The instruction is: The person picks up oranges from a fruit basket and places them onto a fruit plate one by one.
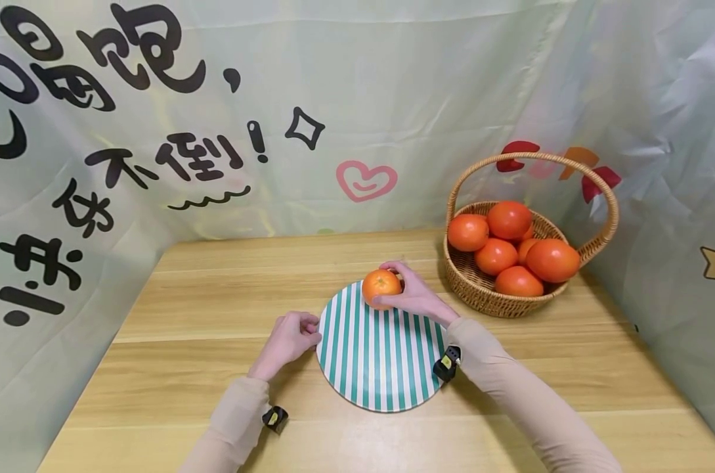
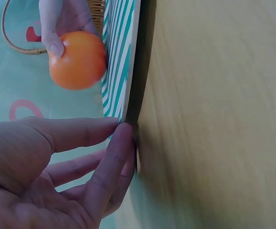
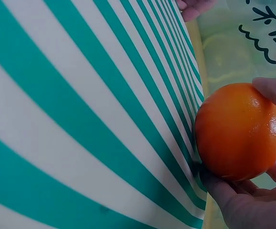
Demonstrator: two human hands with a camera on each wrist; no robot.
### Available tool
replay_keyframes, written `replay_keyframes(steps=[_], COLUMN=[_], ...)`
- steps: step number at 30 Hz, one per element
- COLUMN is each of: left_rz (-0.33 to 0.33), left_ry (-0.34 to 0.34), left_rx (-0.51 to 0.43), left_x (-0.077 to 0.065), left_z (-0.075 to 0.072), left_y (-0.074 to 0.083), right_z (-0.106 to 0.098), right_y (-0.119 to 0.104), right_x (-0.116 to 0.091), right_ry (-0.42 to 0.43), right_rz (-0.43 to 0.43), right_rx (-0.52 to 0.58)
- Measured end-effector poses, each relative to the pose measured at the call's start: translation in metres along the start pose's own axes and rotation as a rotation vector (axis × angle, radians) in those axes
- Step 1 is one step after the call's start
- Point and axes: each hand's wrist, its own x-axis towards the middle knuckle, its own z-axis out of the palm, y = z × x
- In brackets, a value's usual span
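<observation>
Orange fruit [image 1: 381, 288]: at the far edge of a round plate [image 1: 383, 368], stem end up, lower side against the striped surface. Skin glossy.

Right hand [image 1: 415, 294]: closed around the fruit only as far as its width allows, thumb on the near side, fingers on the far side; firm-looking hold, from the fruit's right. The forearm reaches in across the plate's right edge.

Plate: green and white stripes, flat on the wooden table [image 1: 203, 381]. Left hand [image 1: 286, 341] at its left edge. Left wrist view: thumb and index fingertip pinch the rim, nearly meeting; the other fingers bend in below.

Beyond the plate, to the right: wicker basket [image 1: 481, 300] with a tall hooped handle [image 1: 537, 156], near the table's far right corner. At least 6 red-orange fruits [image 1: 552, 261] heaped in it, apart from the held fruit.

Both wrists: beige sleeves [image 1: 546, 407], 1 small black device [image 1: 448, 364] on each.

Behind the table: pale cloth [image 1: 452, 79], black lettering [image 1: 200, 157], pink heart [image 1: 366, 181].
</observation>
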Motion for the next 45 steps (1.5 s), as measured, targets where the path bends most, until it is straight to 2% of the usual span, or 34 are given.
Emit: replay_keyframes(steps=[9, 18, 31, 45], left_rz=[-0.058, -0.067, -0.079, -0.103], left_ry=[-0.038, -0.037, -0.043, -0.051], left_rx=[-0.039, -0.054, -0.05, -0.081], left_x=[0.0029, 0.0052, 0.0072, 0.0058], left_z=[0.0006, 0.001, 0.0034, 0.0025], left_y=[0.0012, 0.0007, -0.0001, 0.0002], right_z=[-0.0004, -0.004, -0.0058, -0.0039], right_y=[0.0014, 0.0008, 0.0014, 0.0029], right_x=[0.0011, -0.0013, -0.0038, -0.0015], right_ry=[-0.003, -0.003, 0.005, -0.004], right_rz=[0.016, 0.028, -0.101, -0.128], right_rx=[0.013, -0.017, -0.086, -0.103])
